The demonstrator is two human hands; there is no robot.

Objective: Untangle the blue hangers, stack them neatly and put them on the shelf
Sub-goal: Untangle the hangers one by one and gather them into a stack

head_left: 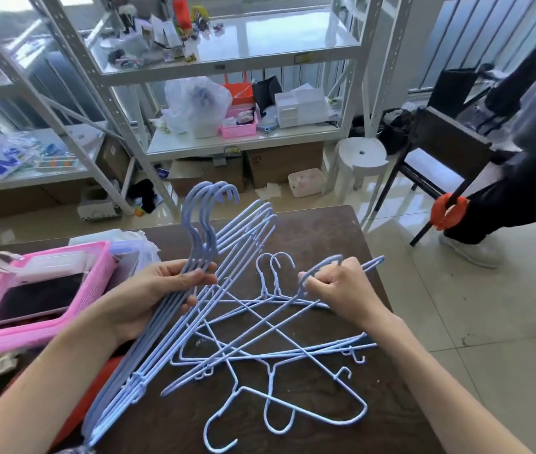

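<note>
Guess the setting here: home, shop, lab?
Probably a storeroom or workroom: white metal shelving crowded with bins and bags, cardboard boxes on the tiled floor, a dark worktable holding tangled blue hangers.

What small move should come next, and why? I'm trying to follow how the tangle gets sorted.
Probably lift the hanger pinched at its hook by the right hand up out of the tangled pile on the table. Its wires cross others there, and the left hand already grips an aligned stack to receive it.
</note>
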